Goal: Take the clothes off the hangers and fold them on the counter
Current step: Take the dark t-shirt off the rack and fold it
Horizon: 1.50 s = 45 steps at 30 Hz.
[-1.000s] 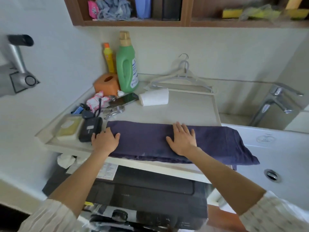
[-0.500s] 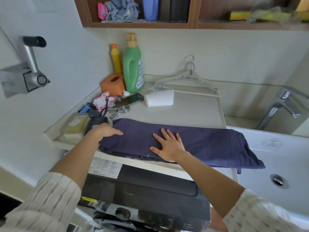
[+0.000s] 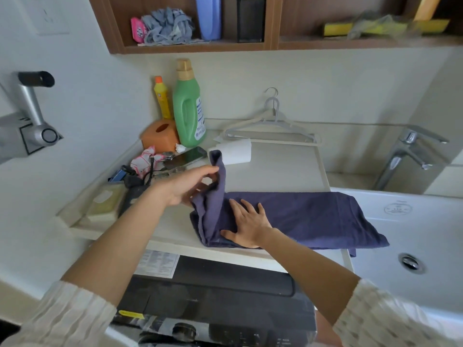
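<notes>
A dark purple garment (image 3: pixel 305 216) lies folded into a long strip on the white counter (image 3: pixel 280 171), its right end hanging over the sink. My left hand (image 3: pixel 186 186) grips the garment's left end and holds it lifted off the counter, the cloth standing up in a fold. My right hand (image 3: pixel 246 225) lies flat with spread fingers on the strip, just right of the raised end. Two bare hangers (image 3: pixel 271 126) lean against the back wall.
A green detergent bottle (image 3: pixel 189 106), a yellow bottle (image 3: pixel 161 97), an orange tissue box (image 3: pixel 160 136), a phone (image 3: pixel 189 157), a white roll (image 3: pixel 233 152) and small clutter fill the counter's back left. A white sink (image 3: pixel 413 221) with a faucet (image 3: pixel 406 151) is at right. A washing machine (image 3: pixel 213 296) sits below.
My left hand took hold of the garment's left end and raised it up and rightward. My right hand slid left along the strip and now presses near the fold.
</notes>
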Each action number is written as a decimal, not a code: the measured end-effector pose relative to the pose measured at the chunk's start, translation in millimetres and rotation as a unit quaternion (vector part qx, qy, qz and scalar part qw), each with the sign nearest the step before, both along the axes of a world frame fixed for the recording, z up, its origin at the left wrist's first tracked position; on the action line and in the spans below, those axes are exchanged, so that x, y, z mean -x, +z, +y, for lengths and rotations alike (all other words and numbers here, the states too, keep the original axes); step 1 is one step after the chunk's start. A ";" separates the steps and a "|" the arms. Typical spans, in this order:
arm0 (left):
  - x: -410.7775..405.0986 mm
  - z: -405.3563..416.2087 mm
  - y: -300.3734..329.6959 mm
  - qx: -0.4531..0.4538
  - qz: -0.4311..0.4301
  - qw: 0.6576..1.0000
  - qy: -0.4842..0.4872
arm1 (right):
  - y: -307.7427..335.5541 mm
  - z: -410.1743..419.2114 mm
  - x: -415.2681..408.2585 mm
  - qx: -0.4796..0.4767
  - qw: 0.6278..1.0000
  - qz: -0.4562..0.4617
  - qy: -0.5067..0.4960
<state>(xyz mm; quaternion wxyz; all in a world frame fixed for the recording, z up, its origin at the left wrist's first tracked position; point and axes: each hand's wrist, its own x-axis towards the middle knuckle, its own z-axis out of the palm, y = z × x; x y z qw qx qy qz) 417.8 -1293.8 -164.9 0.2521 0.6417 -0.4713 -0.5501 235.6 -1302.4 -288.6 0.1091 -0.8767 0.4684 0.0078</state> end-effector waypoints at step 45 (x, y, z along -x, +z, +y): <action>50.0 -5.6 -119.5 0.128 -0.376 0.915 -0.070 | -2.2 -13.2 51.1 -0.040 0.988 0.019 -0.148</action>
